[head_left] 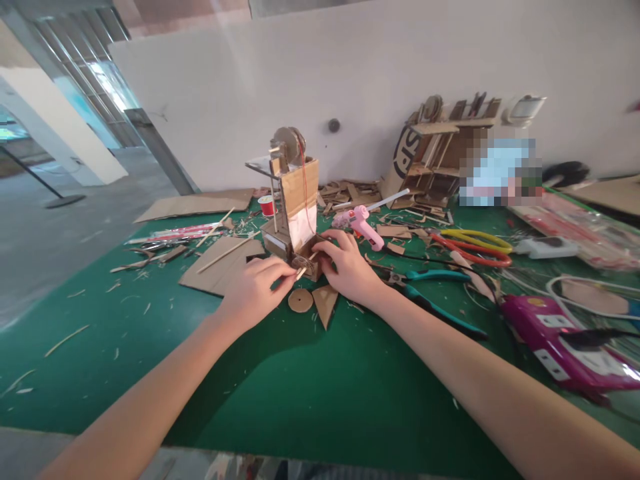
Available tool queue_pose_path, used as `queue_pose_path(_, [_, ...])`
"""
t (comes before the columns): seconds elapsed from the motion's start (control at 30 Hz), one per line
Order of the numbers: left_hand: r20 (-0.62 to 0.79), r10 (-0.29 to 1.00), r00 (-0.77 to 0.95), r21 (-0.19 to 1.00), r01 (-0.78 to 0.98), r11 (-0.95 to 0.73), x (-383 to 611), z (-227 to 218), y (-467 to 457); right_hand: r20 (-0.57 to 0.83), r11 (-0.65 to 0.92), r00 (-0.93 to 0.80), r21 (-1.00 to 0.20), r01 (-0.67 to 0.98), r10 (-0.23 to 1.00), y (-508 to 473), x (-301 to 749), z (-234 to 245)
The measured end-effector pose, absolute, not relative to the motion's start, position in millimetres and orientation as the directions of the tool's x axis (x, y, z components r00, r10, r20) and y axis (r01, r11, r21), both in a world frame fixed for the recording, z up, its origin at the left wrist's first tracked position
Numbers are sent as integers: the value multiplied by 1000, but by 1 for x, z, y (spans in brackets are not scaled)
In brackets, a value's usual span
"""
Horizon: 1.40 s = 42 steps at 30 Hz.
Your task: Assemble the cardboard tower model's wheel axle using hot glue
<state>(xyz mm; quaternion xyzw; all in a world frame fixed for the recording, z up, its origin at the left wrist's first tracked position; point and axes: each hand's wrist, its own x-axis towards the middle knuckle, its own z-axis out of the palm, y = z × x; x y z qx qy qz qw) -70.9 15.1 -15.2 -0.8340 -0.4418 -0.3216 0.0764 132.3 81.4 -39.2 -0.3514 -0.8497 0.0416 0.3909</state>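
A cardboard model (300,193) with a wheel (289,145) on top and a red thread down its front stands upright on the green table. At its lower front, my left hand (257,287) pinches the near end of a thin wooden stick (301,272). My right hand (350,267) is closed against the model's right side, thumb and forefinger close to the stick's far end; what its fingertips grip is partly hidden. Just below the hands lie a cardboard disc (301,301) with a centre hole and a cardboard triangle (325,305).
A pink glue gun (367,229), teal-handled pliers (440,303), scissors (473,247) and a purple power strip (565,340) with cords lie to the right. At left are a cardboard sheet (215,270) and wood scraps. A second cardboard structure (430,153) stands against the wall.
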Motion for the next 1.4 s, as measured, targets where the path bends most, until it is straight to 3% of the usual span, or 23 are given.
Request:
queue_pose_path(0.37, [588,721,367,302,727,-617,-67,-10,13,613,723,-434,-364,587,661,81,132,-40])
queue_pose_path(0.57, [562,807,180,437,764,-475,-76,-9,15,606,716,-435,-354,601,665,81,132,-39])
queue_pose_path(0.8, [350,930,114,328,915,-236,-83,-1,17,627,727,-459,-266,633,629,80,134,-37])
queue_pose_path(0.87, [300,947,113,355,909,-220,-84,1,18,655,737,-468,-209,643,593,78,135,-36])
queue_pose_path(1.07, [338,931,140,587,742,-325,-85,-6,20,683,758,-514,-90,646,519,77,135,-34])
queue_pose_path(1.4, [447,881,154,541,737,-404,-71,-20,21,679,770,-524,-95,630,513,83,130,-33])
